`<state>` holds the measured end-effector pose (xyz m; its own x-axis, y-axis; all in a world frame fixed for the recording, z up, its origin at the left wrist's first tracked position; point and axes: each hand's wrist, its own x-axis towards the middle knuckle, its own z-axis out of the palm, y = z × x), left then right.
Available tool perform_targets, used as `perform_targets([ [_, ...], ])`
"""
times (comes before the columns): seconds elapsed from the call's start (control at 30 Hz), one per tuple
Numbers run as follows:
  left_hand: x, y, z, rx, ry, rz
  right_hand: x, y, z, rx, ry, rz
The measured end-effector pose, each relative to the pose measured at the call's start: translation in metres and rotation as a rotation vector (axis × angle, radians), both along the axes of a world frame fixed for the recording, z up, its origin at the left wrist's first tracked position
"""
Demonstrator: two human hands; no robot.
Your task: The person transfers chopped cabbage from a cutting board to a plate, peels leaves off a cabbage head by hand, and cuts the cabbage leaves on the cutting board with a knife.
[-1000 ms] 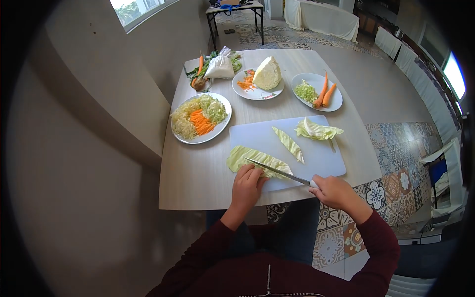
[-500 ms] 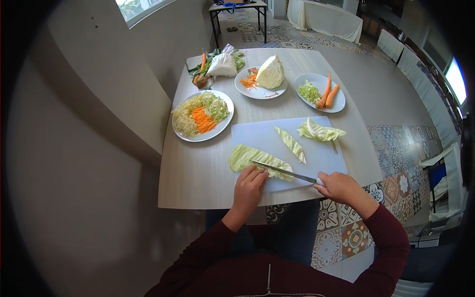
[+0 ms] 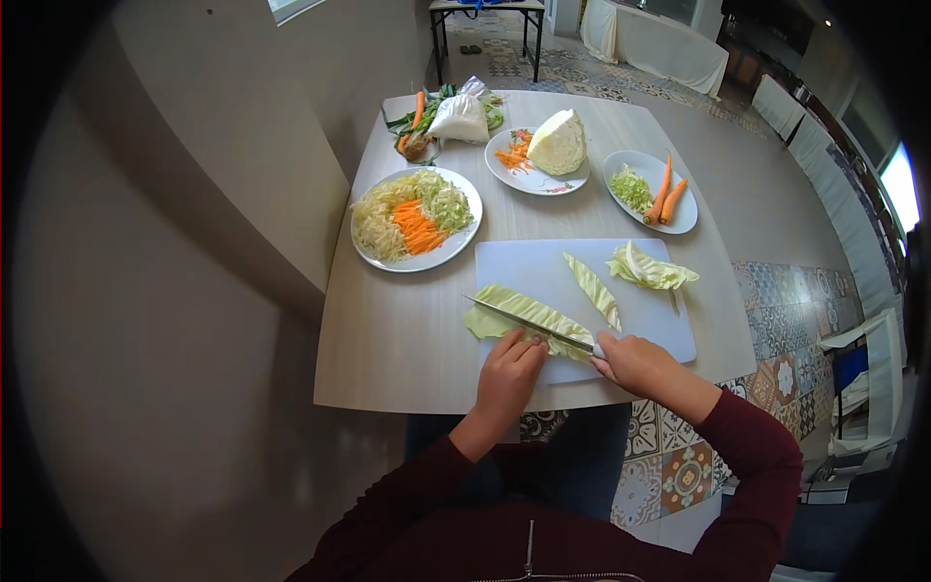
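Observation:
My right hand (image 3: 635, 366) is closed around the white handle of a knife (image 3: 533, 323). The blade lies along a long cabbage leaf (image 3: 499, 299) on the white cutting board (image 3: 640, 328), its tip reaching the leaf's left end. My left hand (image 3: 512, 371) presses its bent fingers on the leaf's near edge, close beside the blade. Behind the blade a narrow cabbage strip (image 3: 592, 290) lies on the board, and a crumpled cabbage piece (image 3: 652, 269) rests at the board's far right.
A plate (image 3: 468, 235) of shredded vegetables is at the left. Behind the board are a plate (image 3: 548, 188) with a cabbage wedge (image 3: 559, 144) and a plate (image 3: 687, 217) with carrots (image 3: 665, 191). A white bag (image 3: 460, 118) and greens lie at the back left.
The view has shifted, so the table's contents appear farther right and the window less visible. The knife has slid forward and left over the leaf, with my right hand nearer my left.

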<state>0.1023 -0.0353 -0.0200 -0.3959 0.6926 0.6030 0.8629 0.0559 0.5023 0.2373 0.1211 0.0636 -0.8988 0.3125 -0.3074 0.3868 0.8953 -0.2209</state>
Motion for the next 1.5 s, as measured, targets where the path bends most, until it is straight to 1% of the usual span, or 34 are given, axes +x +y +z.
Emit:
perform_targets([
  [0.13, -0.001, -0.002, 0.000, -0.017, -0.021, -0.001, -0.030, -0.008, -0.003, 0.011, 0.059, 0.043],
  [0.27, -0.001, -0.001, -0.002, -0.013, -0.010, 0.012, -0.034, -0.010, 0.005, 0.040, 0.042, 0.054],
  [0.47, 0.000, -0.002, -0.001, 0.003, -0.012, 0.034, -0.015, -0.017, 0.032, 0.078, -0.019, 0.030],
  [0.63, 0.000, -0.002, -0.002, 0.000, -0.041, 0.033, 0.023, -0.014, 0.053, 0.107, -0.063, -0.006],
  [0.73, 0.000, -0.002, 0.000, 0.019, -0.021, 0.038, 0.060, 0.001, 0.043, 0.147, -0.070, -0.034],
  [0.83, 0.001, -0.001, 0.000, 0.024, -0.016, 0.032, 0.091, 0.004, 0.031, 0.116, -0.048, -0.083],
  [0.93, 0.001, 0.000, -0.001, 0.019, -0.013, 0.028, 0.108, 0.000, 0.027, 0.098, -0.106, -0.174],
  [1.03, 0.002, -0.002, 0.001, 0.001, -0.017, 0.028, 0.119, -0.003, 0.022, 0.048, -0.075, -0.226],
  [1.13, 0.002, -0.001, 0.001, -0.002, -0.027, 0.030, 0.134, -0.003, 0.028, 0.022, -0.105, -0.258],
  [1.23, 0.002, -0.001, 0.000, -0.004, -0.017, 0.024, 0.159, 0.002, 0.019, 0.016, -0.013, -0.221],
  [1.47, 0.002, -0.003, 0.002, 0.020, 0.030, 0.000, 0.166, -0.010, 0.004, 0.037, 0.077, -0.267],
  [1.5, 0.002, -0.003, 0.003, 0.028, 0.032, -0.003, 0.163, -0.011, 0.008, 0.049, 0.046, -0.289],
])
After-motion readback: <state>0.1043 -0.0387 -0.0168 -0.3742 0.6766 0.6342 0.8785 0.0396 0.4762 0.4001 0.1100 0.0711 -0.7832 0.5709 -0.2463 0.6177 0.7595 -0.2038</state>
